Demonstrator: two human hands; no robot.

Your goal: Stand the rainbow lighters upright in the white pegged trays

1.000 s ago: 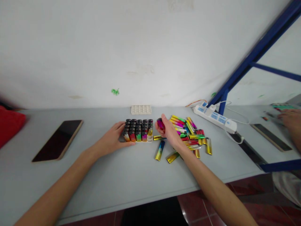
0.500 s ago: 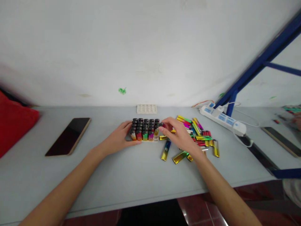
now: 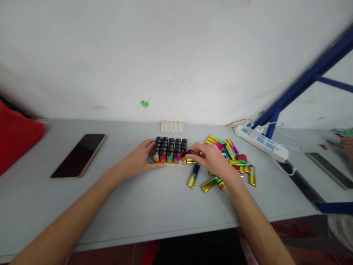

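Observation:
A block of upright lighters (image 3: 169, 149) with black tops stands in a tray at the table's middle. My left hand (image 3: 139, 160) rests against the block's left side, fingers curled on it. My right hand (image 3: 211, 158) pinches a lighter (image 3: 189, 152) and sets it down at the block's front right corner. Behind and right of that hand lies a loose pile of shiny coloured lighters (image 3: 234, 160). Two more lighters (image 3: 193, 176) (image 3: 210, 183) lie apart in front of it.
An empty white tray (image 3: 173, 126) sits by the wall. A phone (image 3: 79, 154) lies at the left, something red (image 3: 16, 134) beyond it. A white power strip (image 3: 261, 141) and blue frame (image 3: 300, 82) stand right. Another person's hand (image 3: 348, 144) works at far right.
My right hand carried the lighter from above the pile leftwards and down to the block's right corner. The left hand stayed on the block. The camera shifted slightly.

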